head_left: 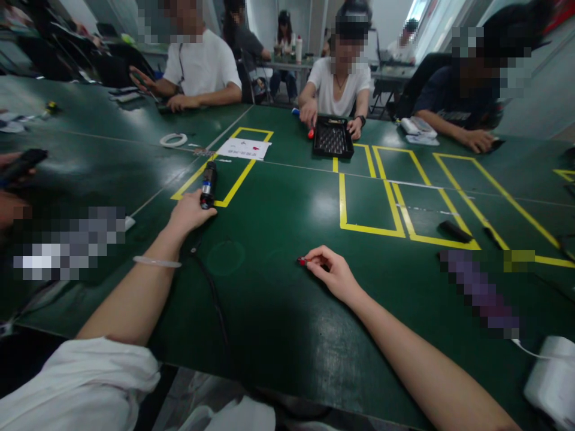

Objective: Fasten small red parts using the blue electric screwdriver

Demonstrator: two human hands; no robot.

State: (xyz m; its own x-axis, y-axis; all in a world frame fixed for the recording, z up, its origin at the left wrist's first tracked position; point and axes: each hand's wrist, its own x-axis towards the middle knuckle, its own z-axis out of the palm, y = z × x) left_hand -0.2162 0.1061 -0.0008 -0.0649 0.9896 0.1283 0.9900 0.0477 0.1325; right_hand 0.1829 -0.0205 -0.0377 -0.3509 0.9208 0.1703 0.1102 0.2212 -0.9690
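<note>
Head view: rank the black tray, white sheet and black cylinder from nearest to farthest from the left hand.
1. Black cylinder: right at the left hand.
2. White sheet: beyond the hand, to its right.
3. Black tray: much farther right.

A wide green tabletop (269, 335) fills the foreground, patches of light gleaming off its surface! Beyond it, dark chairs (49, 60) crowd the far left, another dark chair (424, 72) stands over on the right, and a second table (390, 73) runs across the back. A bright strip (417, 9) glares up top, a pale wall (539, 90) closes the right side, and greyish floor (179, 395) peeks out below!
</note>
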